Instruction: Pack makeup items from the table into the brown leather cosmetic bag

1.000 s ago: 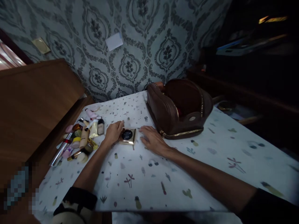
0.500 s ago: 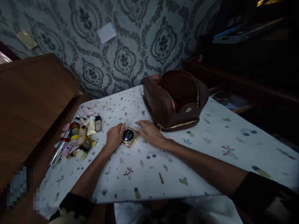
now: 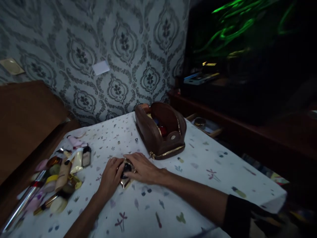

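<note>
Black sleeve (image 3: 236, 215) with tan patches (image 3: 255, 228)

Cosmetics (image 3: 63, 173) heaped along left edge of table (image 3: 195, 201), brown bag (image 3: 162, 147) gaping unzipped at far right corner, red item (image 3: 162, 131) peeking out; patterned wall (image 3: 138, 69) behind far edge, white plate (image 3: 100, 68) and beige plate (image 3: 12, 66) on it; wooden panel (image 3: 27, 115) past left edge; beyond right edge, open drawer (image 3: 216, 133), green streaks (image 3: 237, 29) glowing on dark surface above

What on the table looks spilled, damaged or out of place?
No spill or damage shows. The cosmetics look untidy: heaped at the left, some overlapping. The left hand and right hand partly hide the compact.
</note>
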`<state>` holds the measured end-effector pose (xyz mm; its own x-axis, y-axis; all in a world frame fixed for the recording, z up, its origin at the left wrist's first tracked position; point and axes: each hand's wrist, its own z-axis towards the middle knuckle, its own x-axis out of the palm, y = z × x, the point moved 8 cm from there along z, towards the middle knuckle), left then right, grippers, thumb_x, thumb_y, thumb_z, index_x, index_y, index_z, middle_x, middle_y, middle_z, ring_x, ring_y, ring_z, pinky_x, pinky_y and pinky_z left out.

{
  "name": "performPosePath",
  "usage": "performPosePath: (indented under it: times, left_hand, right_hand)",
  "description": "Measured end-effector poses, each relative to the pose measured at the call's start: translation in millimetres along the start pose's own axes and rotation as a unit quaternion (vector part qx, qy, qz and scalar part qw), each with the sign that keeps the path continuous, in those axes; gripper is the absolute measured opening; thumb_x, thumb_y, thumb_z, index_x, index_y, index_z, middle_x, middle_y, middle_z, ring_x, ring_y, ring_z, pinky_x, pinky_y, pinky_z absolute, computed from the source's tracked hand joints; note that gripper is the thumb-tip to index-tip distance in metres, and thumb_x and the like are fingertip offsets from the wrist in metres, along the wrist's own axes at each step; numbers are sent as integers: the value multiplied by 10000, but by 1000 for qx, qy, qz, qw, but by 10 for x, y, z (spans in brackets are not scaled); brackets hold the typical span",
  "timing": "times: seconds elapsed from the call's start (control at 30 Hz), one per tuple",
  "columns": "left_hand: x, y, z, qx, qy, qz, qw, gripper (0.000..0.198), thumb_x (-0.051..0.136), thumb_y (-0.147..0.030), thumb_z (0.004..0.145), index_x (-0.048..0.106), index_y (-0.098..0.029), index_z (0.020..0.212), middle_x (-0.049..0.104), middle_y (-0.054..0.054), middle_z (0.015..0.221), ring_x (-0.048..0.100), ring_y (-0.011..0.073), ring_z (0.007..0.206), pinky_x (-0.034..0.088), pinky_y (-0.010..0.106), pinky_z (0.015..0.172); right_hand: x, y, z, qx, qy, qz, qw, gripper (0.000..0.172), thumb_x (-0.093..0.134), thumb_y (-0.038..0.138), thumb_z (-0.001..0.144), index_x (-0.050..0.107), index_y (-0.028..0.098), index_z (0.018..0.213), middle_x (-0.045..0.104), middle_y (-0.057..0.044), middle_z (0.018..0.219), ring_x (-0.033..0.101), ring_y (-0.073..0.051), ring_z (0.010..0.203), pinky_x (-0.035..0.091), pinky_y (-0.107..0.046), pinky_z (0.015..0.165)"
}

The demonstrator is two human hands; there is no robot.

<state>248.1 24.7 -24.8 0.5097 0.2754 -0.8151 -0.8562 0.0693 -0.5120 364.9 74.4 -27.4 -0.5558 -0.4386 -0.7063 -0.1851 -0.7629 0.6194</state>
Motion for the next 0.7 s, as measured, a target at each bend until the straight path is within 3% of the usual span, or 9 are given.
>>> performPosePath:
  times: [0.13,0.27,0.47,0.57,0.7]
  left_hand:
    - [15,19,14,8,-7,-43,999,388,354,-487,978,673,-266,967,667,79,970,589,274,971,483,462,928]
    - [45,-5,15,10,-2,-59,998,368,369,-493,970,667,-280,930,676,78,975,596,284,973,493,480,921]
    - [111,-85,-10,31,11,-67,997,342,458,-502,953,609,-263,1145,667,95,1101,612,285,1037,514,471,932]
    - [134,-124,-21,55,-1,-59,997,467,537,-480,926,498,-255,1333,610,111,1269,572,287,1176,495,464,1003]
    - [184,-109,-13,56,-14,-34,998,571,544,-462,925,413,-211,1421,547,141,1353,527,305,1245,456,510,1053]
  right_hand:
    - [59,58,-14,-57,55,21,997,1094,834,547,669,288,189,1546,514,-172,1382,437,-339,1300,347,-475,1106]
    - [100,56,-16,-76,63,2,995,1207,875,543,601,244,168,1560,503,-179,1357,436,-348,1277,329,-484,1118]
    - [72,-1,-21,-13,39,-5,999,1153,854,507,648,239,163,1560,484,-187,1357,452,-346,1256,350,-476,1097]
    - [23,-40,-11,18,14,-6,1000,1085,822,448,690,229,191,1562,498,-168,1318,495,-329,1190,400,-464,1042]
    - [3,-101,9,41,-2,-3,999,1056,807,428,691,234,227,1555,488,-142,1310,511,-308,1155,424,-450,1009]
